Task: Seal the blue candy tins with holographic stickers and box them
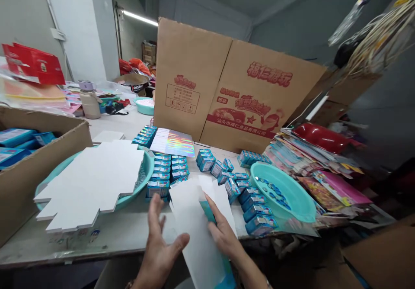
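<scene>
My right hand (223, 232) grips a flat, unfolded carton blank (197, 224), white on the side facing me with blue showing at its edges. My left hand (158, 248) is open, fingers spread, its thumb touching the blank's left edge. Both hands hover at the near edge of the table (123, 232). Just beyond the blank lie rows of small blue boxes (165, 172). A stack of white die-cut blanks (94, 181) rests on a teal basin (147, 168) to the left.
A large brown cardboard sheet (227, 90) stands upright at the back. A second teal basin (282, 191) with small blue pieces sits right, beside more blue boxes (256, 213) and piles of colourful printed sheets (320, 176). A cardboard box (29, 168) stands left.
</scene>
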`<state>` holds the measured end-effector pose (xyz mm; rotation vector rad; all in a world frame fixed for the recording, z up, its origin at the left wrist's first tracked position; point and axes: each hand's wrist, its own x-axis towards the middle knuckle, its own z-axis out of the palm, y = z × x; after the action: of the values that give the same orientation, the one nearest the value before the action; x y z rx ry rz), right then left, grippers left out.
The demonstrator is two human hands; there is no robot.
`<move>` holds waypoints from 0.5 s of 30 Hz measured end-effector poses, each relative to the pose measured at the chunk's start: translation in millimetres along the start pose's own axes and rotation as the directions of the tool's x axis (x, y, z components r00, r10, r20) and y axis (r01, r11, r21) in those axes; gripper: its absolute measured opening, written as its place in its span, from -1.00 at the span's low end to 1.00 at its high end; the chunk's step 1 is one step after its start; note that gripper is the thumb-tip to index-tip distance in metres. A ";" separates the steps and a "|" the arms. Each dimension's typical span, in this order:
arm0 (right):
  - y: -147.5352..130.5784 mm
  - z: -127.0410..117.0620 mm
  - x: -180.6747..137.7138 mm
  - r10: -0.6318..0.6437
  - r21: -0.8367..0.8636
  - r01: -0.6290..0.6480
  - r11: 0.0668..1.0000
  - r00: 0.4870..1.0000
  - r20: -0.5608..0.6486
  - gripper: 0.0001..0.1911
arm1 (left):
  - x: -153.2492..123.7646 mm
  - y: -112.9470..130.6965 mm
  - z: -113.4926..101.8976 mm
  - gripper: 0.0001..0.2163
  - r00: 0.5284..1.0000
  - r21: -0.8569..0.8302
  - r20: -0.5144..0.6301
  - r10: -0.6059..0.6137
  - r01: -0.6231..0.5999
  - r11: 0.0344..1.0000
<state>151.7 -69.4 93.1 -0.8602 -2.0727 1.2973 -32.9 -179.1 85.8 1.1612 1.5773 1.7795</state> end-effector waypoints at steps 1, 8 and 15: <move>1.8 2.4 -7.9 0.024 0.064 -0.021 0.998 0.998 -0.051 -0.17 | -0.9 -5.6 8.8 -0.10 0.993 -0.077 0.096 -0.074 0.082 0.994; 42.8 12.7 -2.0 0.135 0.188 -0.073 0.979 0.929 -0.343 -0.64 | 50.6 -40.6 54.6 -0.67 0.889 -0.205 0.423 -0.176 0.283 0.937; 101.1 27.8 49.4 0.133 0.026 -0.151 0.988 0.761 -0.635 -0.55 | 61.1 -90.9 117.2 -0.57 0.974 -0.163 0.106 -0.198 0.214 0.963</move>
<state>122.8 -14.5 -4.7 -1.2817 -1.4993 0.8679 17.9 -46.4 11.4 0.9444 1.4057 1.6680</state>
